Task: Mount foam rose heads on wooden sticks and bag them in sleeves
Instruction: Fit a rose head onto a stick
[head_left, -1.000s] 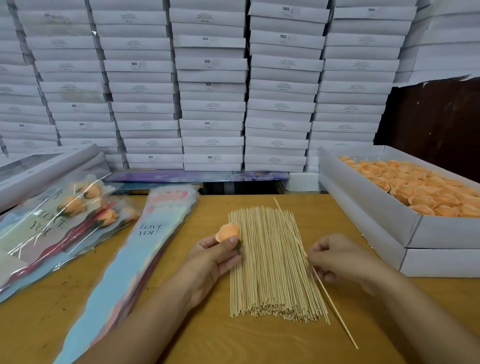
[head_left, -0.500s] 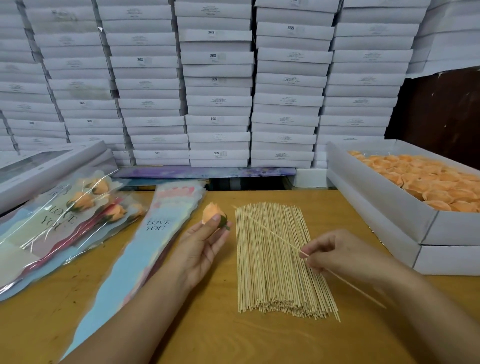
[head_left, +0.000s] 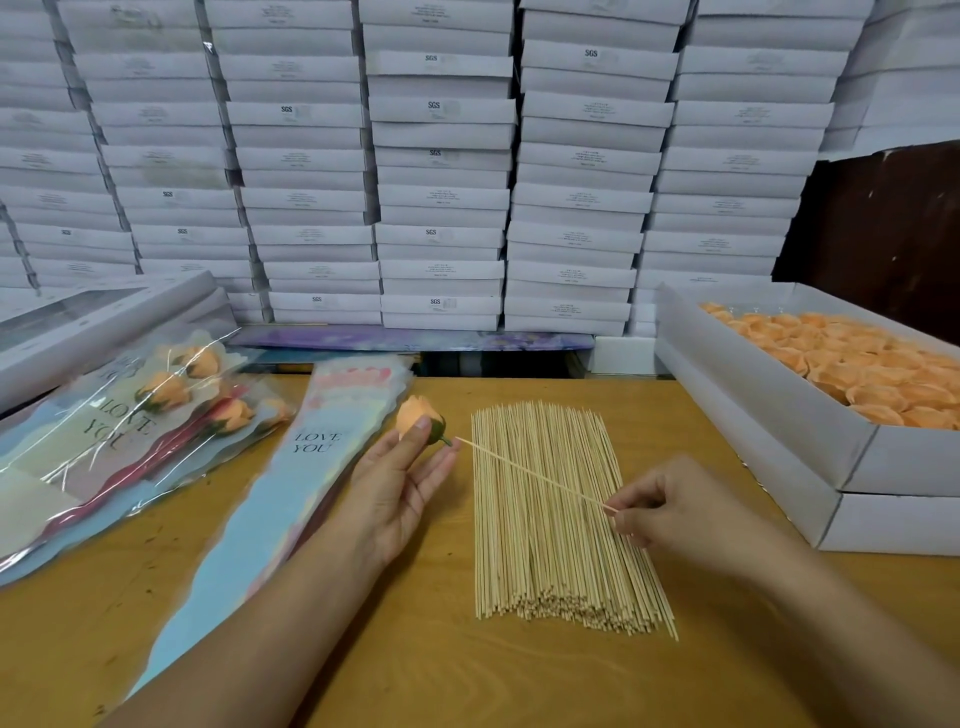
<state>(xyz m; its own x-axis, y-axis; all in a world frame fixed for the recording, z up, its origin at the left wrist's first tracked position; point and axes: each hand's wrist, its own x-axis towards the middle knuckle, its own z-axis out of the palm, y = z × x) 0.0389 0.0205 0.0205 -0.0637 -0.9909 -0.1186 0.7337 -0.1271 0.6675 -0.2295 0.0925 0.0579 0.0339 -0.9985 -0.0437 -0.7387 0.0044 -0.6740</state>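
- The left hand (head_left: 402, 483) pinches an orange foam rose head (head_left: 418, 420) between thumb and fingertips, green base turned toward the right, above the tabletop (head_left: 395, 670) near its middle.
- The right hand (head_left: 670, 506) pinches one wooden stick (head_left: 530, 475) at its near end; the far tip sits just beside the rose's green base, not visibly inside it.
- To seat it well, I would keep the stick in line with the base's short stub and push straight, steadying the bloom without crushing the foam.
- A slanted push could probably pierce the side of the petals.
- Under the raised stick lies the bundle of sticks (head_left: 550, 519), mid-table.
- A stack of "LOVE YOU" sleeves (head_left: 291, 499) lies left of the hand; finished bagged roses (head_left: 171, 395) sit by the left edge.
- An open box of rose heads (head_left: 779, 410) stands at the right edge, stacked white boxes (head_left: 441, 171) behind; nothing blocks the joining.
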